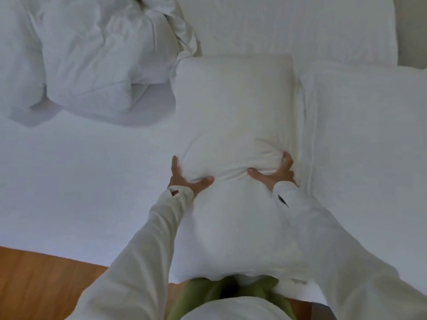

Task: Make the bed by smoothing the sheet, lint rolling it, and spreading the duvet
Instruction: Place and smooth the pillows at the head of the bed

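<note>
A white pillow (233,107) lies lengthwise in front of me on the white sheet (80,169). My left hand (184,179) grips its left side, thumb on top and fingers along the edge. At the pillow's right side my right hand (275,174) grips bunched fabric, thumb pressed into the top. The pillow creases between both hands. A crumpled white duvet (92,54) is heaped at the far left of the bed. No lint roller is in view.
A second white pillow (369,135) lies to the right, close beside the held one. The wooden floor (34,285) shows along the near bed edge at lower left. The sheet's left half looks flat.
</note>
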`<control>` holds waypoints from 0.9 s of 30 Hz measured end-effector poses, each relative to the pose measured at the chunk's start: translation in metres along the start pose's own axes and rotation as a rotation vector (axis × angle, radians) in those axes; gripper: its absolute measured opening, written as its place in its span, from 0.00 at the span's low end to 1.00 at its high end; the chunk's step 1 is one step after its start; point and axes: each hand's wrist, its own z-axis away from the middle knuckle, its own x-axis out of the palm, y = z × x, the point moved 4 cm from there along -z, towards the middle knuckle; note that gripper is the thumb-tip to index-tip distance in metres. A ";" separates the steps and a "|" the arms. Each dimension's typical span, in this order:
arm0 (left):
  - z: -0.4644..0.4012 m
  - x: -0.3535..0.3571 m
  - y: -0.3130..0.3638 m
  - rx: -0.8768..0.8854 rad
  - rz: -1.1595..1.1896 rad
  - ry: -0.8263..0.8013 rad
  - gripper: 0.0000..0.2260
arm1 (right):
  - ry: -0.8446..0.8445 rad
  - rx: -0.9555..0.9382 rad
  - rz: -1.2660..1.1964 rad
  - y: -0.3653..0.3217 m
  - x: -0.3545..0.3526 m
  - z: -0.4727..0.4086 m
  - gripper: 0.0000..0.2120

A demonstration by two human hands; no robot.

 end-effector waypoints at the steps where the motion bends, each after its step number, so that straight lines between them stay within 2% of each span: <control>1: -0.003 0.000 0.008 0.003 -0.011 0.016 0.64 | 0.018 0.018 -0.045 0.002 -0.002 -0.001 0.62; 3: -0.003 0.004 0.019 0.024 -0.016 0.007 0.63 | 0.025 0.025 -0.181 0.002 -0.008 -0.002 0.62; 7: 0.016 -0.004 0.035 0.092 0.083 0.000 0.58 | -0.049 -0.159 -0.257 -0.025 -0.022 0.012 0.53; 12: 0.074 -0.067 0.042 0.206 0.059 0.148 0.51 | -0.118 -0.404 -0.324 -0.045 -0.032 0.086 0.35; 15: 0.120 -0.111 0.026 0.217 0.037 0.242 0.50 | -0.208 -0.492 -0.319 -0.049 -0.016 0.132 0.32; 19: 0.172 -0.161 -0.022 0.171 0.106 0.348 0.51 | -0.321 -0.575 -0.262 -0.064 0.017 0.185 0.34; 23: 0.208 -0.213 -0.076 0.117 0.235 0.479 0.58 | -0.330 -0.677 -0.179 -0.097 0.061 0.235 0.39; 27: 0.223 -0.296 -0.131 0.150 0.389 0.621 0.58 | -0.394 -0.837 -0.115 -0.147 0.140 0.303 0.52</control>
